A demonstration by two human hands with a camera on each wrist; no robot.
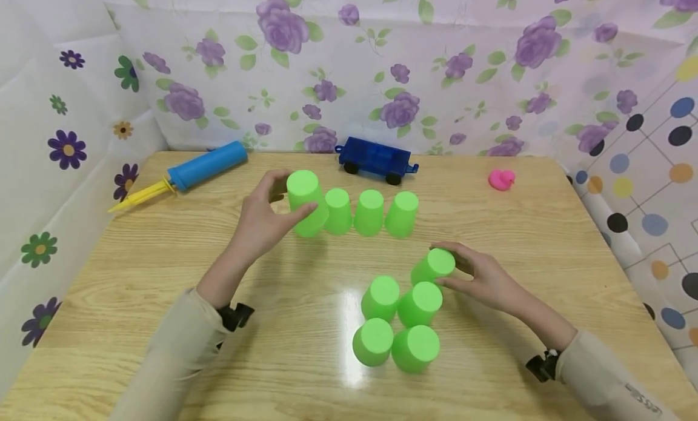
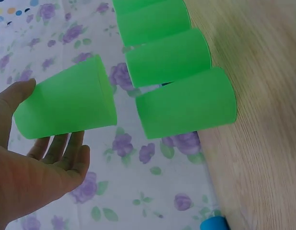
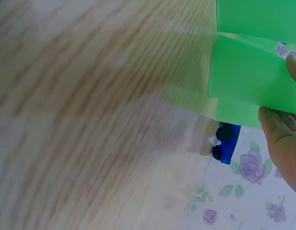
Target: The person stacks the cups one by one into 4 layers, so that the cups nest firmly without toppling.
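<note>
My left hand holds a green cup upside down between thumb and fingers. That cup is in the air, and the left wrist view shows a gap between its rim and the base of the end cup of a row. The row of upside-down green cups stands on the table and runs to the right. Farther right and nearer, my right hand grips another upside-down green cup, thumb on one side and fingers on the other. It is the back cup of a cluster of several like it.
A blue toy wagon stands behind the row. At the back left lies a blue and yellow pump; a pink toy duck sits at the back right. Patterned cloth hangs around the wooden table.
</note>
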